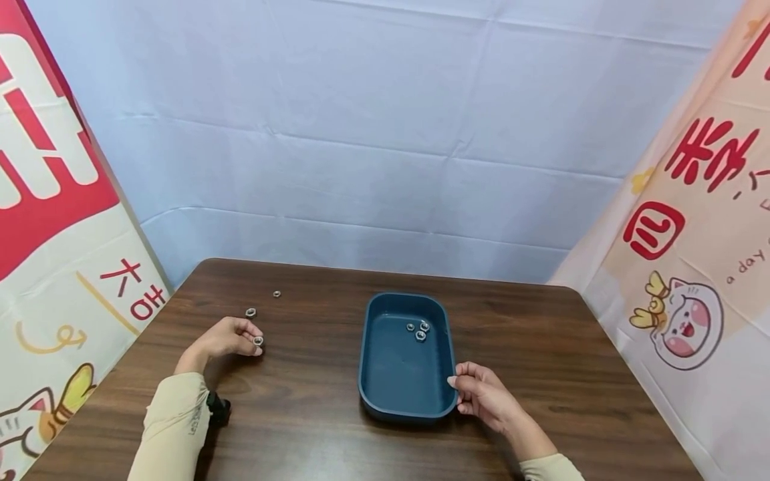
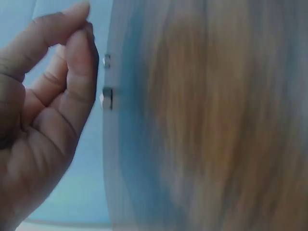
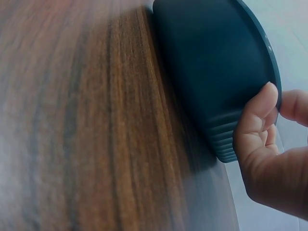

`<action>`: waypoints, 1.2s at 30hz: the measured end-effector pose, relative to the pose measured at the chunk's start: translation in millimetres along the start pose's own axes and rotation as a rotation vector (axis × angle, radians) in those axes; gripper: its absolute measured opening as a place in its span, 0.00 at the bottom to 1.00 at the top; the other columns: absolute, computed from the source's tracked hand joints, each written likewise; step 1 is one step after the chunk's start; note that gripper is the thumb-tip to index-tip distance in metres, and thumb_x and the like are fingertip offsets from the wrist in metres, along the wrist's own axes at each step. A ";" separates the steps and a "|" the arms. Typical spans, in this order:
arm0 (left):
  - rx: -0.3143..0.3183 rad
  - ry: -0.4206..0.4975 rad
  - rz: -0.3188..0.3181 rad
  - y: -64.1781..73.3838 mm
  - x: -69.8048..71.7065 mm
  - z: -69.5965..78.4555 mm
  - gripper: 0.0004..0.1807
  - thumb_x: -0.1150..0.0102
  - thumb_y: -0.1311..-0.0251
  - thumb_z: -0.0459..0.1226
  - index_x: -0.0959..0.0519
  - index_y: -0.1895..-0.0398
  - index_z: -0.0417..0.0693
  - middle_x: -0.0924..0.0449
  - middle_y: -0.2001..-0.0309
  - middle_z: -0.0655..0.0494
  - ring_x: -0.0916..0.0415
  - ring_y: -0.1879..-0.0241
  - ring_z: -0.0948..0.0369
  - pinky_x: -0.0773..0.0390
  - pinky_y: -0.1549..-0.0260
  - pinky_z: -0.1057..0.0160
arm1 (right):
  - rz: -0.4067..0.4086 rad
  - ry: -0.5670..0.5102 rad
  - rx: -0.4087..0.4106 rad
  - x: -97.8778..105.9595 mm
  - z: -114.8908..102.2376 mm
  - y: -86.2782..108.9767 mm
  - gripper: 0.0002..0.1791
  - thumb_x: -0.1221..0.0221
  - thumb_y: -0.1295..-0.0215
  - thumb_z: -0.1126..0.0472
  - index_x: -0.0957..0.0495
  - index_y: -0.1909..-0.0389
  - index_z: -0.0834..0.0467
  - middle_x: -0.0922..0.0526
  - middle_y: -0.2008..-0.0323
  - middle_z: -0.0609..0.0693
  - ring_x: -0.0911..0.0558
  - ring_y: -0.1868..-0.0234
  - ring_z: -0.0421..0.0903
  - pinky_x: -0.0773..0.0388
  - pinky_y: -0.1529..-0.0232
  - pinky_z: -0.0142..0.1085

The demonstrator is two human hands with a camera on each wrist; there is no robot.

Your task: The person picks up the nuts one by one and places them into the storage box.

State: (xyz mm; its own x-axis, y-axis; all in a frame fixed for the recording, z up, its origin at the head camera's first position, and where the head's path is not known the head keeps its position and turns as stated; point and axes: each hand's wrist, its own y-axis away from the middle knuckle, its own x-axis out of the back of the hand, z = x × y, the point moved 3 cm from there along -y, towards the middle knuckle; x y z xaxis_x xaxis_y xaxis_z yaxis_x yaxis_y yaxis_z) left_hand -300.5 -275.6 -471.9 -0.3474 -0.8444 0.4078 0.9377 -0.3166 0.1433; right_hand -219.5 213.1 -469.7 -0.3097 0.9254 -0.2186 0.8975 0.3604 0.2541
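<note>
My left hand (image 1: 228,339) pinches a nut (image 1: 258,341); my right hand (image 1: 486,399) grips the tray (image 1: 394,384) by its rim. Gathering seems underway, next calling for a carry trayward.

From head height beyond the near side, one camera looks forward and down over the brown wood-grain table (image 1: 319,407), taking in its far edge and the pale blue cloth (image 1: 361,133) behind. Another sits close by the left hand (image 2: 45,122), low and turned sideways, facing across the tabletop to an edge; it shares with the head view a larger silvery metal hex nut (image 2: 106,98) and a smaller one (image 2: 107,61). The third, also sideways, hugs the right hand (image 3: 269,171), facing the outer wall of the dark blue rounded-rectangular tray (image 3: 216,57), which the head camera sees from above.
</note>
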 end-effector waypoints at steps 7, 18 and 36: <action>0.036 -0.012 0.021 -7.2 -17.1 14.4 0.15 0.31 0.57 0.27 0.23 0.64 0.32 0.22 0.74 0.53 0.23 0.73 0.60 0.22 0.71 0.63 | -0.002 0.013 -0.001 0.4 -3.6 -3.5 0.08 0.46 0.37 0.68 0.37 0.65 0.57 0.32 0.78 0.49 0.29 0.80 0.40 0.27 0.79 0.29; -0.022 0.113 0.014 -12.3 -45.9 41.3 0.14 0.34 0.52 0.27 0.24 0.62 0.30 0.23 0.71 0.50 0.24 0.71 0.58 0.22 0.67 0.57 | -0.013 0.003 -0.004 -0.7 -1.4 -1.5 0.08 0.46 0.37 0.69 0.37 0.67 0.57 0.32 0.78 0.49 0.29 0.81 0.40 0.26 0.79 0.29; -0.059 0.232 0.146 -29.8 -91.9 69.2 0.15 0.34 0.56 0.23 0.24 0.63 0.27 0.23 0.72 0.50 0.25 0.72 0.61 0.22 0.72 0.66 | 0.001 -0.004 0.000 0.8 0.0 -1.8 0.08 0.47 0.37 0.69 0.37 0.66 0.57 0.32 0.77 0.48 0.29 0.80 0.39 0.27 0.79 0.28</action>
State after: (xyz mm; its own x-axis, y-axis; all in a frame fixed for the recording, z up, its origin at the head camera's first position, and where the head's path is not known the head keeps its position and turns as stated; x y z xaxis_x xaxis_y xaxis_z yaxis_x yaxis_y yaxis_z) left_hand -295.9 -158.6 -451.2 -0.2071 -0.9571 0.2025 0.9783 -0.2026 0.0429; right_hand -221.4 213.2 -470.3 -0.3077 0.9252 -0.2221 0.8978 0.3596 0.2541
